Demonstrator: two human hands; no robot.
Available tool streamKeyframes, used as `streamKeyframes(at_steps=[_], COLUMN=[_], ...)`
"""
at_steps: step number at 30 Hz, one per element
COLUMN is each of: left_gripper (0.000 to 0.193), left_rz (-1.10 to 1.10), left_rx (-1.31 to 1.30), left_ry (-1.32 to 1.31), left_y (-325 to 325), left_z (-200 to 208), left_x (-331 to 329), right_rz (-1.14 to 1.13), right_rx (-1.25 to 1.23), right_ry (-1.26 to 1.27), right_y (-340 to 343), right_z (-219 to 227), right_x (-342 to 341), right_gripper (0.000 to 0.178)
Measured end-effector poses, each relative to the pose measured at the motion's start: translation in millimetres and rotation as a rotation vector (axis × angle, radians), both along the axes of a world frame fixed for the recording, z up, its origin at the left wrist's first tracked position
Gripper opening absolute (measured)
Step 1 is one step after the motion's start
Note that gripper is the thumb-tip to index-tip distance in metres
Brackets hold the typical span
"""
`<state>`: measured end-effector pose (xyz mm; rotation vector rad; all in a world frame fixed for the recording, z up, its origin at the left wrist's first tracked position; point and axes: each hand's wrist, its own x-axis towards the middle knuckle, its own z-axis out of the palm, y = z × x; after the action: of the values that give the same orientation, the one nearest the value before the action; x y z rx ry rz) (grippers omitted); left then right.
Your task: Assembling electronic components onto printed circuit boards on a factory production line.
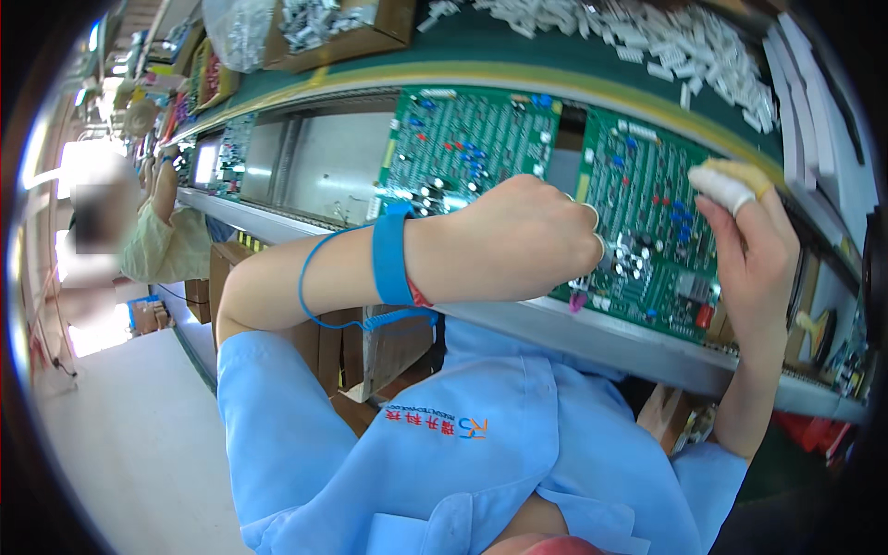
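My left hand (523,231), with a blue wrist strap (392,254) and coiled cord, reaches across the near edge of the green circuit board (638,176) on the right. Its fingers are curled in, and their tips are hidden, so what they hold cannot be seen. My right hand (758,240) is at that board's right edge, wearing white and yellow finger covers. Its thumb and fingertips are drawn together over something too small to make out. Another green circuit board (472,125) lies to the left, partly behind my left wrist. Both boards carry many small components.
The boards sit on a metal-railed line (592,328). White plastic parts (638,46) lie piled on the green shelf beyond, beside a carton (347,42) of small parts and a clear bag (238,32). White panels (805,102) stand far right. A co-worker (162,236) is at left.
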<state>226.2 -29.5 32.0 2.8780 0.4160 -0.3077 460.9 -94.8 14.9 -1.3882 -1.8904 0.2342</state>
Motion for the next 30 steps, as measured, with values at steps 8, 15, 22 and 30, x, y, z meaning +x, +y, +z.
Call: streamKeyframes(at_steps=[8, 15, 22, 30], left_gripper=[0.022, 0.029, 0.022, 0.022], left_rz=[0.748, 0.925, 0.932, 0.852], left_rx=[0.545, 0.392, -0.109, 0.224], left_ry=[-0.360, -0.323, -0.492, -0.657], left_y=[161.1, 270.6, 318.8, 268.2], left_z=[49.8, 3.6, -24.5, 10.5], left_x=[-98.3, -164.1, -167.8, -168.8], right_rz=[-0.054, -0.075, 0.107, 0.522], right_rx=[-0.282, -0.481, -0.449, -0.358], right_ry=[0.317, 0.447, 0.327, 0.195], right_y=[3.0, 12.3, 39.3, 79.3], right_z=[1.5, -6.5, 7.0, 6.6], right_x=[-0.3, -5.2, -57.0, -154.0], right_gripper=[0.022, 0.029, 0.030, 0.024])
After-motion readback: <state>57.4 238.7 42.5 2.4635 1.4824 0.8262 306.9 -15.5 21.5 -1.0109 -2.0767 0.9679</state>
